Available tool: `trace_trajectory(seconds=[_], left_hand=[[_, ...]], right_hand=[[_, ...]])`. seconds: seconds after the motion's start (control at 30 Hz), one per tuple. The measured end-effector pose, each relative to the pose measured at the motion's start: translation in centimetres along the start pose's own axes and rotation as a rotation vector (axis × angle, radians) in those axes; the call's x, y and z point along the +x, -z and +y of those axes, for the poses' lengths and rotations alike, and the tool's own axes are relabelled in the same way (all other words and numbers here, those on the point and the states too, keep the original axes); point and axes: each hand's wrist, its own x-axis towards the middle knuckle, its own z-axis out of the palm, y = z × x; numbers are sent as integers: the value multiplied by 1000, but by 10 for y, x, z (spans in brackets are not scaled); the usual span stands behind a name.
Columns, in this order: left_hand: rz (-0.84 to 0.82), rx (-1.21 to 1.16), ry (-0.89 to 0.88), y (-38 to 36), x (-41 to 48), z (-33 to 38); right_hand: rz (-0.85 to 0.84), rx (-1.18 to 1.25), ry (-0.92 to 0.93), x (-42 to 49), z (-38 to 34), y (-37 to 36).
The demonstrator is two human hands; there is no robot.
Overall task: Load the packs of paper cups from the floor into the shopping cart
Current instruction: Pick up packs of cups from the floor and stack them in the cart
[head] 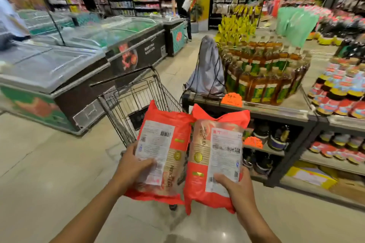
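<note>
I hold two red packs of paper cups side by side in front of me, white label sides up. My left hand [134, 165] grips the left pack [166, 144] at its lower left. My right hand [235, 187] grips the right pack [215, 154] at its lower right corner. Just beyond the packs stands the wire shopping cart [136, 92], its basket open on top, partly hidden by the left pack. The packs hover at the cart's near end, above floor level.
Chest freezers [59, 69] line the left. A display table [276, 106] with oil bottles, jars and a grey drawstring bag [207, 69] stands right of the cart. A person [180, 0] stands by the far shelves; another is at the left edge.
</note>
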Motion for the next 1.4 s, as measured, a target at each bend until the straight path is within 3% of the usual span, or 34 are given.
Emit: trace_trajectory(seconds=[0.27,0.7,0.93,1.2,1.3,1.4], left_hand=[[-4,47,90,106,96,-47],[-116,185,85,127,367,-53],[-339,260,97,74,507,-60],[-651,379,115,-30,672,-128],[-710,462,122,-71,715,-155],[-682,483,109,-97,741,-189]], right_hand=[[-47,-2,-87,29,19,-149],[128,103,-279,199,66,-307],[298,108,-421,262,98,-340],[722,175,-725,312,192,-355],[850,169,-804,337,241,-349],[847,133,-844,360,270,-340]])
